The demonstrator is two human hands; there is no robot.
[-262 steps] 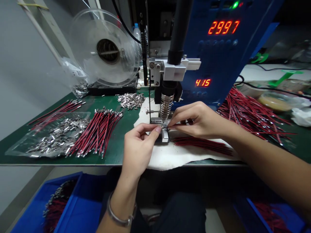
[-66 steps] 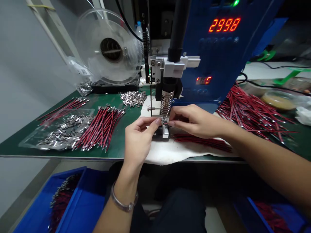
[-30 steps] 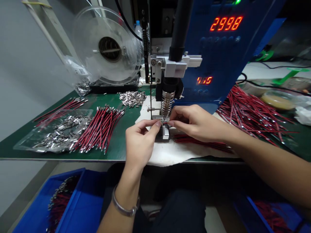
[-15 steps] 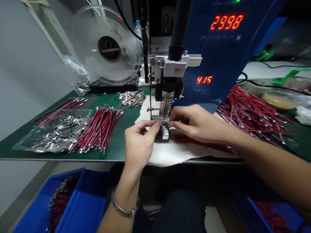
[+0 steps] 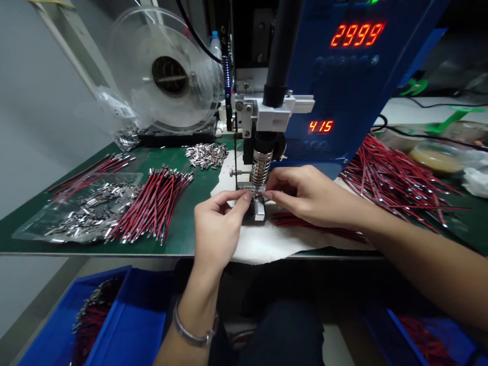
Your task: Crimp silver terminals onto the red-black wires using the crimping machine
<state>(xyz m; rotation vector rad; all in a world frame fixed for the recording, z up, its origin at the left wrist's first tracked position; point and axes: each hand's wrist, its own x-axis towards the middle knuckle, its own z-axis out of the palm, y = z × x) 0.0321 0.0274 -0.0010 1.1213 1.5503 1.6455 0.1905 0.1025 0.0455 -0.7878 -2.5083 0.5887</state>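
Observation:
At the machine's metal fixture, both hands meet with their fingertips nearly touching. My left hand pinches thumb and forefinger at the fixture's left side; what lies between them is too small to make out. From the right, my right hand pinches a short bit of red wire, mostly hidden by the fingers. Directly above the fingertips stands the spring-wrapped tool head, its tip down at the fixture. Under my right hand, more red and black wires lie on white paper.
A blue machine housing with red digits rises behind. Finished-looking wire bundles, a bag of metal connectors and loose connectors lie left. A large wire heap is right. Blue bins stand below the table edge.
The upper display has gone from 2998 to 2999. The tool head's black sleeve sits lower than before. Both hands hold nearly the same place; the view has shifted slightly.

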